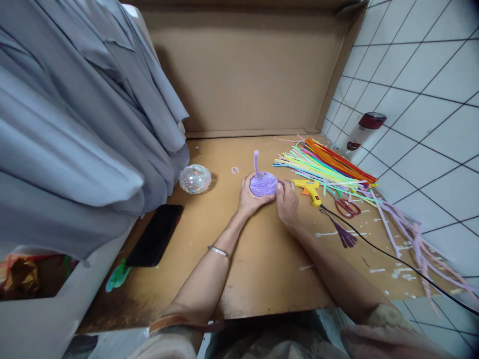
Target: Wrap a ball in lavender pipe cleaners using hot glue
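Observation:
A round purple pipe-cleaner ball (264,185), its surface coiled in rows, sits between my two hands over the table. One loose purple pipe-cleaner end (256,162) sticks straight up from its top left. My left hand (247,198) wraps the ball's left side and front, with the thumb along its lower edge. Against the right side, my right hand (287,202) is closed, its curled fingertips pressing the ball. Just beyond that hand lies a yellow hot glue gun (312,192), nozzle pointing left. A small pale curved piece (235,170) rests left of the ball.
A clear faceted bowl-like object (195,178) and a black phone (155,235) are on the left. Many coloured pipe cleaners (325,162), red-handled scissors (348,207) and a purple tassel (344,234) lie right. The glue gun's black cord (374,247) crosses the right side. Grey cloth (86,124) hangs left.

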Tool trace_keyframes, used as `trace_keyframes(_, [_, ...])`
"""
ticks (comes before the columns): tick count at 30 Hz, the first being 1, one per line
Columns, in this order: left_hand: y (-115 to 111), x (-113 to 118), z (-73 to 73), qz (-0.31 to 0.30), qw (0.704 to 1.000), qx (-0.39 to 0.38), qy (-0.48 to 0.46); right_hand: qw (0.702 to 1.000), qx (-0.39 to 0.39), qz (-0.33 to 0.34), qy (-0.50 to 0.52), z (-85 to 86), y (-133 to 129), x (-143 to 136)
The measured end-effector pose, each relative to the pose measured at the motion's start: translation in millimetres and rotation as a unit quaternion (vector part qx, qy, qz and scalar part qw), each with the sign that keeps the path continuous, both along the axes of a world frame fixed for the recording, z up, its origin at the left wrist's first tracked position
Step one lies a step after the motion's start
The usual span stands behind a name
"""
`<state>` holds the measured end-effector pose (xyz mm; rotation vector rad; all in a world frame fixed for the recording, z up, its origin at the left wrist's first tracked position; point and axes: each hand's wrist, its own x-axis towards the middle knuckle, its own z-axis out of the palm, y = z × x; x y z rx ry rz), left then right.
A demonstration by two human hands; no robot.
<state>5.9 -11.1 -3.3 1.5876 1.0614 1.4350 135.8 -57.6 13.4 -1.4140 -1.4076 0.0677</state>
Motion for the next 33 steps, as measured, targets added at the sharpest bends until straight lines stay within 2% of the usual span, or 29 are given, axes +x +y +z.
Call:
trace_keyframes(7, [7,-15,-0.5,-0.147,0.987,-0.054,-0.047,1.0,-0.018,0.008,-0.004,2.1,-3,1])
trace_keyframes(10, [5,-15,1.4,-0.177,0.979,-0.066,-0.069,1.0,-0.011,0.012,-0.017,3.0,-5,-2])
trace_keyframes(20, [-2,-9,2.5,-0.092,0.995,-0.014,-0.026,0.999,0.003,0.036,-0.007,6.5,-3,4])
trace_keyframes(24, [-9,-4,5.2,-0.055,0.998,0.021,0.002,1.0,-0.004,0.014,-0.008,10.3,-4,3])
trace_keyframes(29, [-12,-2,7.1,-0.034,0.999,0.038,0.017,1.0,0.023,-0.003,-0.018,14.0,-3,6])
trace_keyframes(33, [-9,-4,7.4,-0.036,0.999,0.025,0.003,0.996,0.008,-0.066,-0.051,20.1,4,23])
